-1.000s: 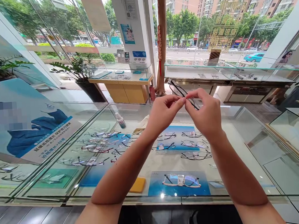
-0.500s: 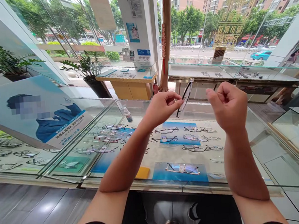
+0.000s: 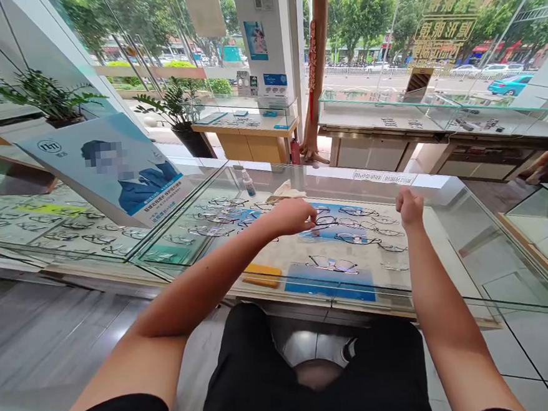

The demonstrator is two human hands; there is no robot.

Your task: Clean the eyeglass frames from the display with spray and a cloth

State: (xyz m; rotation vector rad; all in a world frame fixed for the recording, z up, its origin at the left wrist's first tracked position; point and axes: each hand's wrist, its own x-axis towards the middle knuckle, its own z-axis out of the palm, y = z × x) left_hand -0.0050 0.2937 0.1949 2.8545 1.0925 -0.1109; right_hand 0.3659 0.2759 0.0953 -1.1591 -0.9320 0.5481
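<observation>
My left hand (image 3: 296,216) is closed over the glass display case (image 3: 442,187), its fingers pinched on dark-framed glasses (image 3: 324,221) that overlap the frames inside the case behind them. Off to the right, my right hand (image 3: 410,206) is curled into a fist above the case, and nothing shows in it. Rows of glasses lie under the glass, some on blue cards. One pair (image 3: 332,264) sits on the nearest blue card (image 3: 329,283). A crumpled beige cloth (image 3: 288,191) lies just beyond my left hand.
A small spray bottle (image 3: 248,183) stands left of the cloth. A poster board (image 3: 107,170) leans at the left, with a potted plant (image 3: 178,112) behind it. More display cases (image 3: 390,119) line the window. An orange-yellow item (image 3: 261,275) is at the near edge.
Both hands have moved forward and down toward the case, and the glasses in my left hand are lower. The view has tilted down, showing more of my legs. The cloth has come into sight.
</observation>
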